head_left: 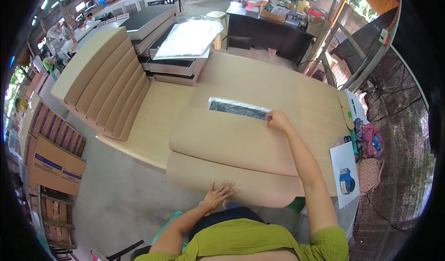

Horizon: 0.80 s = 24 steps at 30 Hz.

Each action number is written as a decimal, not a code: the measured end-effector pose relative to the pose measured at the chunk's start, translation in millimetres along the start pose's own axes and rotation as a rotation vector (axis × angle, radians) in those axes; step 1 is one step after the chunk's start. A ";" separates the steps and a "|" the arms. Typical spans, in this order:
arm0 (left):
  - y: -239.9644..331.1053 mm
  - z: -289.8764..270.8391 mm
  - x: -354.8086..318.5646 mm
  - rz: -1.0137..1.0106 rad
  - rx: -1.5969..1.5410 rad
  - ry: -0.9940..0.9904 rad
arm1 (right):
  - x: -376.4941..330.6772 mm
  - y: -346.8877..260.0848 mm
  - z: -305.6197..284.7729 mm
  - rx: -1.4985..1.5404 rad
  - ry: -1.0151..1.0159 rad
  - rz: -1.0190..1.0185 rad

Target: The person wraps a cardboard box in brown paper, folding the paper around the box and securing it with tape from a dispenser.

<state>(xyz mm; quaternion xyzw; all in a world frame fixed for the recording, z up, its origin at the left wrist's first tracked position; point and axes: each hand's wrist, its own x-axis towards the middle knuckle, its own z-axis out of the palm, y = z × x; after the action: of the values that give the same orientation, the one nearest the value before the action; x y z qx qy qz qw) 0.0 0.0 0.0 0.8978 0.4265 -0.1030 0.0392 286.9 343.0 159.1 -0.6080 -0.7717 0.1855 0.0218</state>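
One dark, pale-rimmed strip lies on brown paper near the middle of the view. From the strip, one right hand is at three o'clock, fingers curled narrow at its end; whether they pinch it, I cannot tell. One left hand, at six o'clock, spreads wide over the paper. One blue object sits at four o'clock. Nine o'clock's brown panels overlap, hard to count.
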 end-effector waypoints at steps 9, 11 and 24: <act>-35.3 -102.4 78.4 -0.113 -0.437 0.415 | 29.7 21.7 2.8 0.047 -0.177 0.020; -53.7 -143.4 122.0 -0.185 -0.439 0.552 | 37.1 23.1 -1.3 0.021 -0.191 0.008; -83.3 -150.4 188.4 -0.363 -0.354 0.390 | 245.5 60.0 -15.9 0.169 -0.062 -0.110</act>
<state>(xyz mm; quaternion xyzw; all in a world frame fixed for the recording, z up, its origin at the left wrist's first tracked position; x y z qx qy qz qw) 74.2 219.3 107.1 0.7892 0.5903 0.1414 0.0934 283.0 591.0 108.0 -0.5546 -0.7859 0.2672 0.0591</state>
